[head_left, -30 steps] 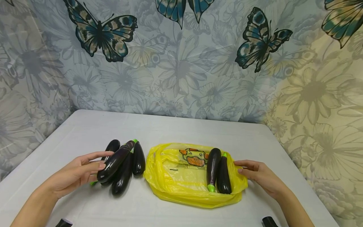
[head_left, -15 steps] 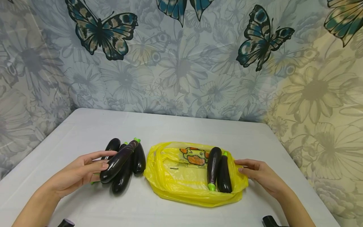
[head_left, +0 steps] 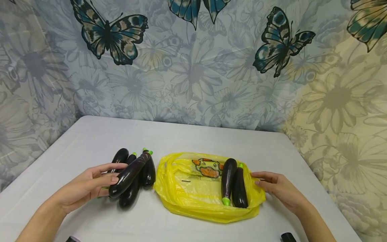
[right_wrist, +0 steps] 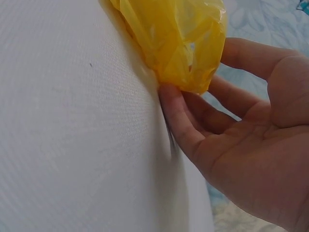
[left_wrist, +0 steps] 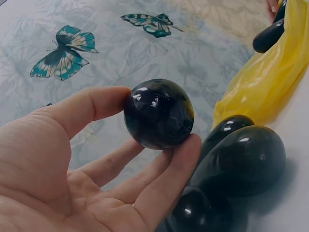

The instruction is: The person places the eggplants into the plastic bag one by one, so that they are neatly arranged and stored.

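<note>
My left hand pinches a glossy dark eggplant near its rounded end, its green stem pointing away to the right. In the left wrist view the held eggplant sits end-on between thumb and fingertips. Behind and below it lie several more eggplants, partly covered by it. A yellow plastic bag lies spread with its mouth open, and two eggplants rest side by side at its right. My right hand holds the bag's right edge, thumb on one side and fingers under it in the right wrist view.
A white-covered table carries everything. Behind it hangs a cloth backdrop with flowers and butterflies. Dark objects show at the bottom edge of the head view.
My left hand has shifted slightly right with the pinched eggplant, showing more of the eggplants behind it. My right hand and the bag stay in place.
</note>
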Tool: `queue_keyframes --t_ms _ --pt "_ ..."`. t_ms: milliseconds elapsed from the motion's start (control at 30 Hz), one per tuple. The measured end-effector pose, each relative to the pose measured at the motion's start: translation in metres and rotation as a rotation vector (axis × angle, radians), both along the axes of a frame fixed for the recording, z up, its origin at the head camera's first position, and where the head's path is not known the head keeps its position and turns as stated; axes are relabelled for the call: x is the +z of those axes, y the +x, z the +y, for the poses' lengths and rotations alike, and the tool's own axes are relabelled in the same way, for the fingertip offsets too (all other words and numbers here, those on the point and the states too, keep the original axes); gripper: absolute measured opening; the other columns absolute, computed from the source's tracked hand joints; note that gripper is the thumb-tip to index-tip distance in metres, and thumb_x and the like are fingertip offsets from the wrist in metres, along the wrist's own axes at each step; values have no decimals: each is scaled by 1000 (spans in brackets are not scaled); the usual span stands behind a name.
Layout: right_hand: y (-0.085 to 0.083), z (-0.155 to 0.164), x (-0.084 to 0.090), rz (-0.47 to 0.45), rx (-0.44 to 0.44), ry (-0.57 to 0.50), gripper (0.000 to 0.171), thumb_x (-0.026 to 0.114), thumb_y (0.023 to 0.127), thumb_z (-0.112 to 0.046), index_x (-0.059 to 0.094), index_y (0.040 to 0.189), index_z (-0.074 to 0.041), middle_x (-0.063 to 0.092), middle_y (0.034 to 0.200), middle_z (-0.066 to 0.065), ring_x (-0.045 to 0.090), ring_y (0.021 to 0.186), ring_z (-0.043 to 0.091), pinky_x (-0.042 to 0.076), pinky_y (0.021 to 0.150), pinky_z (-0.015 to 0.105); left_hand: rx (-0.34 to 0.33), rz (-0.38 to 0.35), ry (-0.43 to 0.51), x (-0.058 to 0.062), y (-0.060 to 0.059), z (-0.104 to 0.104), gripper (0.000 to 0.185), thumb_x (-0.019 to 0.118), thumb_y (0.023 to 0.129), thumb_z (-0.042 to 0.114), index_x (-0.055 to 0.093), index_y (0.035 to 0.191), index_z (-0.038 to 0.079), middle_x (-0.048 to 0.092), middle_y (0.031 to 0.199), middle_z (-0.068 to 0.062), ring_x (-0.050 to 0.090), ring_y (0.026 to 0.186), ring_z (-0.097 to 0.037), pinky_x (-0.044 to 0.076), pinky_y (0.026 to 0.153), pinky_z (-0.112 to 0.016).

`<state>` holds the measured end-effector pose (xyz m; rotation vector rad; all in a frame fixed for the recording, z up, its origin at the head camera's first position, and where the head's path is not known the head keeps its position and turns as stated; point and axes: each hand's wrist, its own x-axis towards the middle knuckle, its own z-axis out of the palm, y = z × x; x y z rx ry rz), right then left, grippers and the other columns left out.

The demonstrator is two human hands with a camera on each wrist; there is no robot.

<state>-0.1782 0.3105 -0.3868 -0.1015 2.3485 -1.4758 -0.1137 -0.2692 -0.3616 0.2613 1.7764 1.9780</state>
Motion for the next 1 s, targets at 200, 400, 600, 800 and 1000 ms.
queue_keyframes --t_ms 200,400,600,800,1000 --pt "0 1 1 4 4 9 49 65 97 -28 56 137 -2 50 141 16 49 121 24 45 92 35 29 19 -67 6 5 12 46 54 101 9 45 147 9 44 144 -19 56 117 -29 50 93 -45" --pt "0 0 1 1 -5 13 49 65 97 -28 56 137 -1 50 141 16 48 121 25 45 93 36 1 31 -99 11 6 29 51 58 99 9 42 147 6 46 144 -19 53 121 -32 50 93 -45" --pt "1 0 0 -6 -11 7 49 65 97 -29 56 137 -1 50 141 16 48 122 26 44 94 37 -27 37 -114 13 0 51 51 63 96 12 47 144 7 53 139 -16 56 119 -30 52 89 -43" --pt "1 0 0 -1 -13 8 49 65 97 -29 57 136 -2 51 141 16 48 123 26 45 94 36 -78 38 -165 13 -10 79 53 70 93 18 52 141 8 61 129 -16 60 113 -30 51 87 -43" --pt "1 -1 1 2 -11 7 49 65 96 -29 57 136 -2 52 140 15 49 121 26 45 93 36 -72 93 -324 20 -21 104 56 75 89 28 56 139 12 66 119 -9 63 105 -26 52 87 -49"
